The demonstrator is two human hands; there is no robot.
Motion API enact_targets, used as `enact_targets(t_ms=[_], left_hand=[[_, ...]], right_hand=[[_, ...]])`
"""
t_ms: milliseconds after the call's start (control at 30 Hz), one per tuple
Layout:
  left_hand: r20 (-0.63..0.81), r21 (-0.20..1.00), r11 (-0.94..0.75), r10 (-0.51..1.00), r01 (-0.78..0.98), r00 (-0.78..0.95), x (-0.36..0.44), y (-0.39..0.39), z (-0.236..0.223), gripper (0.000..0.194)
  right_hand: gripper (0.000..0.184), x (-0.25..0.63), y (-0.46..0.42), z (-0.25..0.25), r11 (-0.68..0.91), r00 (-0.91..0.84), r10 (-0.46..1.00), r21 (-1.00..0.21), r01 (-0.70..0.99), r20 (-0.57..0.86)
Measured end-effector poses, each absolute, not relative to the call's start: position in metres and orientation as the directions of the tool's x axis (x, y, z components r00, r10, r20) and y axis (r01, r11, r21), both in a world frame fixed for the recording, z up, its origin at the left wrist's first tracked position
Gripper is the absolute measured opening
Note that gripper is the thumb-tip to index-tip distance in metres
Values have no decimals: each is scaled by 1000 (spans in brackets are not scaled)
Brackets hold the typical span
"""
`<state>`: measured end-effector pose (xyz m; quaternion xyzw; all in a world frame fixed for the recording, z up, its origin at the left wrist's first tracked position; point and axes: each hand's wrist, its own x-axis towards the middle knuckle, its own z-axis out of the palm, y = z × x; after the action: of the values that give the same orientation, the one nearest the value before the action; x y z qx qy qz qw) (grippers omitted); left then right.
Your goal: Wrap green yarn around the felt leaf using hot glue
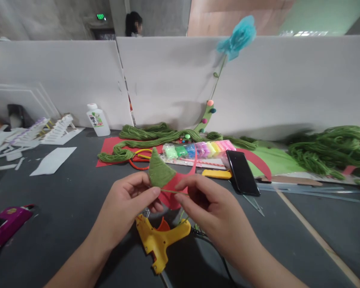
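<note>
at tip of left hand [129,198], green yarn-wrapped piece [159,171]

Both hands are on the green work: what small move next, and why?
Probably bring the right hand toward the left hand and lay the green strand against the green piece: the left hand pinches the piece's lower edge, while the strand spans the gap between both hands.
</note>
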<state>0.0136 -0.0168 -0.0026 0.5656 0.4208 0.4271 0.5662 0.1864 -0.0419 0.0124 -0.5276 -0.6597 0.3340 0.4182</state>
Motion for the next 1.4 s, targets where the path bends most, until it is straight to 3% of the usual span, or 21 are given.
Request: enact_targets(t_ms=[167, 633, 900, 1100, 1400], left_hand=[[7, 996, 23, 945, -89, 327, 16, -19, -3, 9], [10, 958, 97, 929, -269, 369, 20, -23, -3, 10], [-20, 946, 138, 928, -294, 371, 21, -24, -2, 5], [-87, 933, 181, 952, -311, 293, 27, -25, 1, 4], [-41, 952, 108, 972, -287, 232, 25, -27, 0, 8]], right_hand=[[9, 192, -43, 19, 327, -117, 940, -744, 583, 321], [3, 197, -40, 21, 244, -14, 960, -815, 526, 278], [14, 200, -38, 31, 185, -69, 982, -852, 490, 174], [12, 203, -38, 30, 186, -30, 980, -838, 512, 198], [11, 200, -38, 24, 241, -51, 966, -801, 548, 255]])
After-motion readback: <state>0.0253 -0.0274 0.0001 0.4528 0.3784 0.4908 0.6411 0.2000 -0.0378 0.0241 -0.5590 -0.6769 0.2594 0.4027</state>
